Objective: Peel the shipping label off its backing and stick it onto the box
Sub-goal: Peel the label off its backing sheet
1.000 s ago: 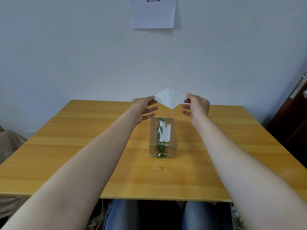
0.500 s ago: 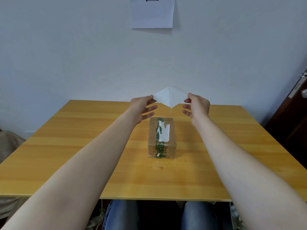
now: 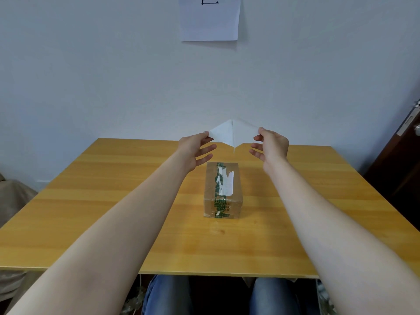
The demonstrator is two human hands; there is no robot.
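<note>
Table point(image 3: 91, 201): a yellow wood-grain top, flat and firm, a good surface to press against once the sticking starts.
Box point(image 3: 223, 189): a small brown cardboard carton standing near the middle of the table, closer to the person than the hands are. Green-printed tape runs along its top and down its near face, and a torn white remnant lies on the top beside the tape. It looks light and fairly stiff (likely to slide if pushed sideways, so one hand may need to steady it).
Shipping label point(image 3: 233, 134): a white sheet held in the air above the far part of the table, beyond the box and clear of it. It spreads into two wings that meet at a vertical line in the middle and taper to a point hanging down. Whether these are label and backing partly parted or a single folded sheet, I cannot tell. Thin, limp and light, it will probably flop or curl, and any exposed adhesive would cling to itself, so corners and edges look the safest places to hold.
Left hand point(image 3: 193, 151): thumb and forefinger pinch the left tip of the sheet; the other fingers are spread loosely below.
Right hand point(image 3: 270, 144): pinches the right tip likewise, remaining fingers open and relaxed.
</note>
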